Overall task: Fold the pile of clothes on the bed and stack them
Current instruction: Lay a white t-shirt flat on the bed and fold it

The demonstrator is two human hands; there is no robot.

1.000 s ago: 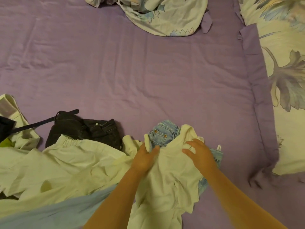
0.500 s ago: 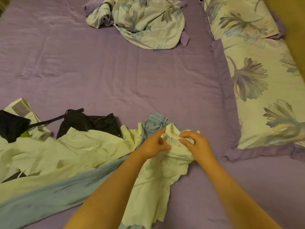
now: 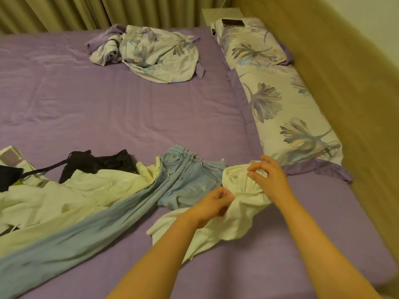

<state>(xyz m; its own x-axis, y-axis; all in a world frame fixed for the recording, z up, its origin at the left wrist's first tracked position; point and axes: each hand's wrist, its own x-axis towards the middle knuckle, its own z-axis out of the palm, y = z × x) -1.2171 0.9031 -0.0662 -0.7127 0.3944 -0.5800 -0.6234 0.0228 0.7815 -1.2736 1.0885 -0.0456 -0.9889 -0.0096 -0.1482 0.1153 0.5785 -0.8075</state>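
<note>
White garment (image 3: 239, 210) on the purple bed (image 3: 129, 117): I see left hand (image 3: 212, 202) and right hand (image 3: 268, 176) both pinching it, right of the jeans (image 3: 190, 175).

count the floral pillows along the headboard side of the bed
2. One floral-print pillow lies at the far end near the curtains with a dark flat object on top; the other floral-print pillow lies nearer, just beyond the right hand. None look hidden.

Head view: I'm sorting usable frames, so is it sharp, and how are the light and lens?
Head view: warm, yellowish indoor light; motion blur softens the hands, left and right, and the blue cloth; wide-angle distortion bends the headboard; no glare.
</note>
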